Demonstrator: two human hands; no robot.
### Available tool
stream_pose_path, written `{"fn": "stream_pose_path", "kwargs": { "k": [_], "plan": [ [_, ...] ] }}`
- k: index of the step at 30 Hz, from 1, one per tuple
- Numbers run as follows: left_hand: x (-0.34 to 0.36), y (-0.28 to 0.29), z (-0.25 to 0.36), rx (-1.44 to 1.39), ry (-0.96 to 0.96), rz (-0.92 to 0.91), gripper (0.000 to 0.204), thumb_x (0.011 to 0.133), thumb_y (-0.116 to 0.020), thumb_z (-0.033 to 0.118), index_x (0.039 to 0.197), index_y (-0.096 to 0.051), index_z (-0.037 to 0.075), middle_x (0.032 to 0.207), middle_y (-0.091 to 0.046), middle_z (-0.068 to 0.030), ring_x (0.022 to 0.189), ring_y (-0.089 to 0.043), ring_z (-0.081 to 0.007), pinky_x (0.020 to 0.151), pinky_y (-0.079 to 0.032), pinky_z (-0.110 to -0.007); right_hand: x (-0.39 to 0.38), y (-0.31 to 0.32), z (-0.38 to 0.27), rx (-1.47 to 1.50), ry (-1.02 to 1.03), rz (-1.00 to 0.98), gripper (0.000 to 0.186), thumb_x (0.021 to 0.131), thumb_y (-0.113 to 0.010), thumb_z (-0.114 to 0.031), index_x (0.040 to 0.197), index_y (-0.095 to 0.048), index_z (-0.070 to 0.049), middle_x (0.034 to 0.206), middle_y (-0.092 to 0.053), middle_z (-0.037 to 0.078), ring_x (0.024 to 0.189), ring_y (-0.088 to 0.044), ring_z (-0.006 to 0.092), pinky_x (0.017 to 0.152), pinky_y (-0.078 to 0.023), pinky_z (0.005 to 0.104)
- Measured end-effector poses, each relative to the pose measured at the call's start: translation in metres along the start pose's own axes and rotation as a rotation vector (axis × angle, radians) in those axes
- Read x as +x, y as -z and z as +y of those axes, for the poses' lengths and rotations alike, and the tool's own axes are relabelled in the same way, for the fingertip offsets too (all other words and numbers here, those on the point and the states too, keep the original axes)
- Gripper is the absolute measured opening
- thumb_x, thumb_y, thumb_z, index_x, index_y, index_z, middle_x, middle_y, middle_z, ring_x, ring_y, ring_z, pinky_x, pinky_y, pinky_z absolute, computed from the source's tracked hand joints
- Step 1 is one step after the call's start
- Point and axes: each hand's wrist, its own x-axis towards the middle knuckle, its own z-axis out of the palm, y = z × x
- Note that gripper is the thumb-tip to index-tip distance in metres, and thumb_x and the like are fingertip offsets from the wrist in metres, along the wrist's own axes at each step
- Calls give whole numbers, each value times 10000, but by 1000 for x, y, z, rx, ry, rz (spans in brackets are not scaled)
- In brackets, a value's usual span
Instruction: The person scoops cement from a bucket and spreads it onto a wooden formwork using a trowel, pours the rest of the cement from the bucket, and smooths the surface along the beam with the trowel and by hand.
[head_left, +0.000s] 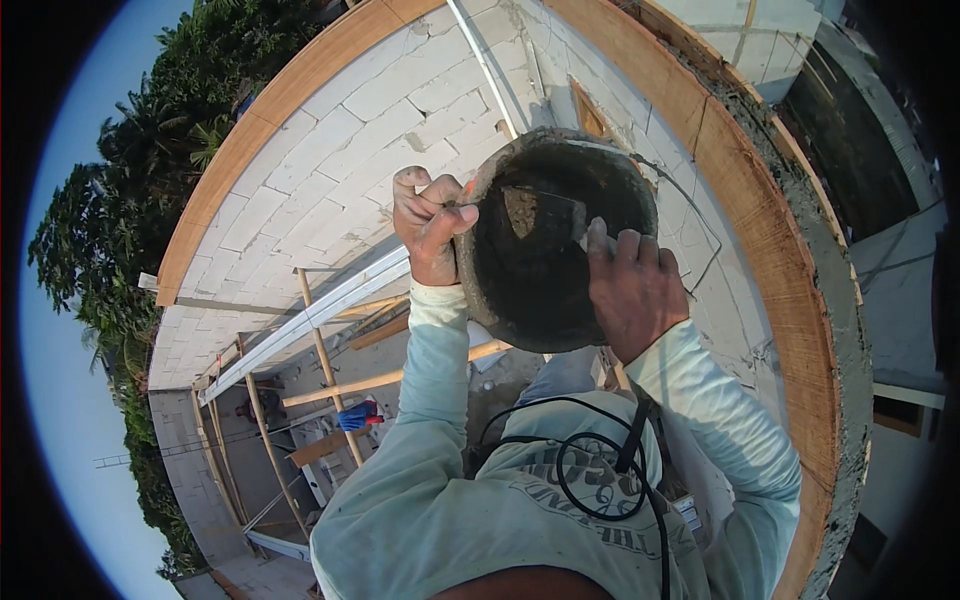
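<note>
Partly, right fingers [628,245] hide the dark bucket [545,305].

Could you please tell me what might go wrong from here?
The dark bucket might slip, as the left hand grips it at the rim. Its thin wire handle, sticking out to the right, might snag. The black cable looped over the pale shirt could catch on a moving arm.
</note>
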Motion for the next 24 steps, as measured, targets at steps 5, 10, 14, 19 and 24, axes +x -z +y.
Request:
{"fn": "stream_pose_path", "kwargs": {
  "k": [5,10,14,19,24],
  "plan": [
    [3,-6,2,84,17,19,512,633,-572,-67,1073,-357,83,672,-420,-29,569,-342,-90,582,-305,-185,-16,-22,-15,-48,182,135,346,764,-579,-153,1063,-605,18,777,-546,67,738,-551,185,611,-422,305],
    [0,3,2,17,12,99,498,627,-593,-50,1026,-318,67,590,-384,-6,529,-308,-77,525,-256,-195,-18,6,-3,-98,204,-155,355,785,-559,-151,1106,-576,1,852,-549,89,793,-569,216,682,-473,330],
    [-1,-9,5,40,4,77,490,631,-589,-52,1025,-323,69,598,-387,-5,538,-316,-78,526,-264,-195,4,11,6,-89,42,74,410,794,-547,-136,1178,-519,6,840,-525,90,818,-557,234,691,-462,339],
    [3,-11,2,25,28,63,483,629,-579,-57,1020,-325,69,604,-416,-19,548,-331,-81,537,-271,-198,-8,-13,-5,-103,139,67,406,788,-553,-128,1165,-533,20,850,-528,93,809,-549,223,673,-446,335],
    [-5,-7,4,52,23,78,471,634,-574,-56,1012,-320,62,603,-429,-25,550,-332,-81,549,-283,-197,-25,-7,1,-139,167,-60,364,796,-560,-144,1139,-573,-23,839,-520,72,796,-546,207,664,-441,323]
  ]
}}
